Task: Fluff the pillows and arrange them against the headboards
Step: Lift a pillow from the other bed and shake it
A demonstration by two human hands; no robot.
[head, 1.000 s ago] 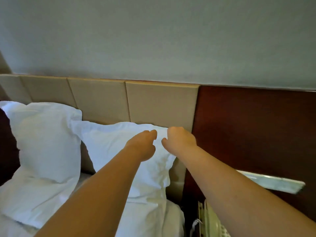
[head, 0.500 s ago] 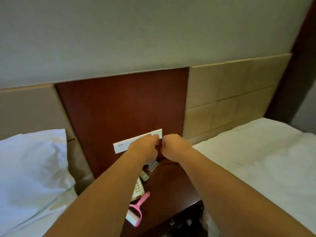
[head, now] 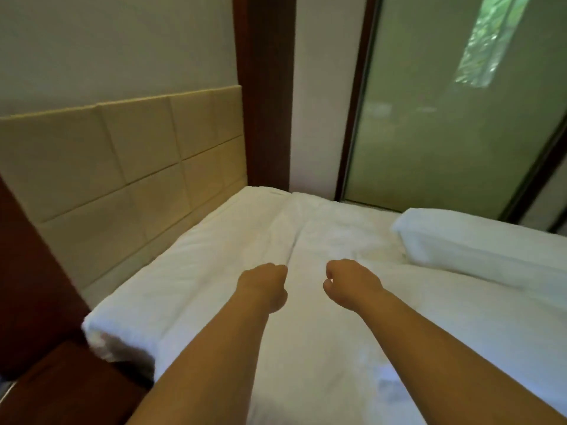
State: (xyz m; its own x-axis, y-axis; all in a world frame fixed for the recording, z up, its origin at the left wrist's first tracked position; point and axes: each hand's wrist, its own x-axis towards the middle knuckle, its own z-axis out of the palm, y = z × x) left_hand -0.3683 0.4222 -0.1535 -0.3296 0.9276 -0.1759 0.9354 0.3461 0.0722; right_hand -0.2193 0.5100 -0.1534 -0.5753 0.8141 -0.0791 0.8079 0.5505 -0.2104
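I face a bed with a white cover [head: 196, 289]. Its beige padded headboard [head: 122, 167] stands along the left. What looks like a white pillow [head: 478, 240] lies on the bed at the far right, well away from the headboard. My left hand [head: 265, 286] and my right hand [head: 349, 283] reach out over the middle of the bed, side by side and a little apart. The fingers of both are curled in and hold nothing. Neither hand touches the pillow.
A dark wood nightstand [head: 61, 391] sits at the lower left beside the bed corner. Beyond the headboard's end rises a dark wood post [head: 267, 87]. A frosted glass panel [head: 460, 118] in a dark frame runs along the bed's far side.
My view has swung right, from the first bed's pillows past the nightstand and switch panel to this second bed. My hands left the pillow and moved slightly apart.
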